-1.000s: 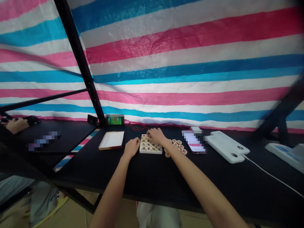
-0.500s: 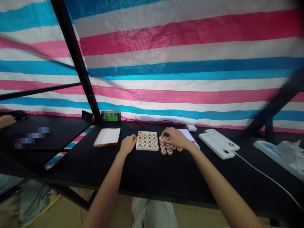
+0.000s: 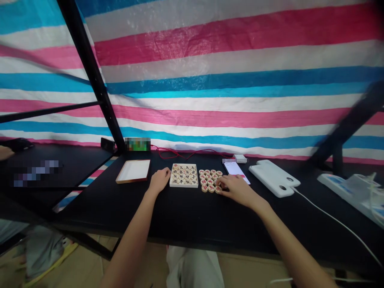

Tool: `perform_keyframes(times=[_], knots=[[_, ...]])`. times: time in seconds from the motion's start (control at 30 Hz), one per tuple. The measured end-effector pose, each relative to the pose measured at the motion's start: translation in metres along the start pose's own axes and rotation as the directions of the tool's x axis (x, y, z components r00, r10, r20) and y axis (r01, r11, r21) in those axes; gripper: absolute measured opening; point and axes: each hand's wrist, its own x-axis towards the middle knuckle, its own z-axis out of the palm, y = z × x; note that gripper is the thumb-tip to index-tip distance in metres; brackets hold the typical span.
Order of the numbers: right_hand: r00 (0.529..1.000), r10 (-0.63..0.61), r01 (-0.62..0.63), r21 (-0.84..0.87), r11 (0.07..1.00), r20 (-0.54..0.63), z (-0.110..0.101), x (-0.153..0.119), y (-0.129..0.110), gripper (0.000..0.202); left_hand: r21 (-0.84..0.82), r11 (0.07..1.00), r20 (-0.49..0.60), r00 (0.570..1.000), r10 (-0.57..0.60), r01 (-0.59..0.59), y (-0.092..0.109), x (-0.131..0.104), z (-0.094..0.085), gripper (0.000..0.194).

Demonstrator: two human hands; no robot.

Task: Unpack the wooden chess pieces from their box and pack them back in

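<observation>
A white box (image 3: 184, 185) holds rows of round Chinese chess pieces with black characters, plus a red-marked one at its far left corner. To the box's left rests my left hand (image 3: 160, 180), fingers curled in, close to the box edge; nothing shows in it. Red-character Chinese chess pieces (image 3: 211, 181) lie in close rows on the black table, right of the box. At their right side, my right hand (image 3: 238, 189) has thumb and bent fingers around a Chinese chess piece (image 3: 218, 189) in the near row. Its fingers partly cover the pieces there.
The box lid (image 3: 134, 171) lies inside-up on the left. Behind my right hand is a phone (image 3: 236, 170) with a lit screen. A white device (image 3: 273, 178) with a cable and a power strip (image 3: 345, 192) are farther right. A black frame post (image 3: 93, 76) rises at left.
My right hand has moved right and toward me, from above the far pieces to their right side. More red pieces and the phone now show. My left hand stays beside the box.
</observation>
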Motion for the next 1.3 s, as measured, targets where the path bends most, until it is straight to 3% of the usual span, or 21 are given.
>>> perform_keyframes(times=[0.2, 0.33, 0.43, 0.53, 0.73, 0.83, 0.97, 1.13, 1.3], knots=[[0.991, -0.054, 0.044, -0.090, 0.995, -0.119, -0.028, 0.007, -0.023, 0.026, 0.009, 1.000, 0.001, 1.000, -0.005, 0.005, -0.001, 0.001, 0.001, 0.035], [0.973, -0.142, 0.130, -0.078, 0.989, -0.181, -0.036, 0.055, -0.052, 0.021, 0.019, 1.000, 0.004, 1.000, -0.019, 0.018, 0.000, 0.001, 0.001, 0.035], [0.974, -0.159, 0.146, -0.093, 0.985, -0.160, -0.019, 0.106, -0.072, 0.025, 0.031, 0.999, -0.006, 1.000, -0.019, 0.019, 0.002, 0.000, -0.001, 0.034], [0.993, -0.090, 0.083, -0.089, 0.993, -0.081, 0.004, 0.145, -0.087, 0.027, 0.034, 0.999, 0.000, 1.000, -0.032, 0.031, 0.004, -0.002, -0.002, 0.032], [0.990, 0.030, -0.038, -0.057, 0.998, -0.138, 0.033, 0.164, -0.102, 0.028, 0.027, 0.999, -0.013, 1.000, -0.023, 0.023, 0.005, -0.002, -0.002, 0.031], [0.987, 0.035, -0.040, -0.030, 0.999, -0.160, 0.032, 0.161, -0.101, 0.024, 0.034, 0.999, -0.019, 1.000, -0.006, 0.007, 0.004, -0.002, -0.002, 0.032], [0.988, 0.012, -0.002, 0.067, 0.998, -0.152, 0.010, 0.141, -0.083, 0.022, 0.036, 0.999, -0.013, 1.000, -0.009, 0.009, 0.003, -0.003, -0.002, 0.033], [0.985, -0.080, 0.109, 0.192, 0.975, -0.151, -0.024, 0.065, -0.031, 0.030, 0.029, 0.999, 0.003, 0.999, -0.034, 0.034, 0.004, -0.002, 0.000, 0.035], [0.998, -0.027, 0.035, 0.163, 0.986, -0.053, -0.023, -0.007, 0.013, 0.025, 0.038, 0.999, -0.009, 1.000, -0.008, 0.008, 0.001, 0.001, 0.003, 0.037]])
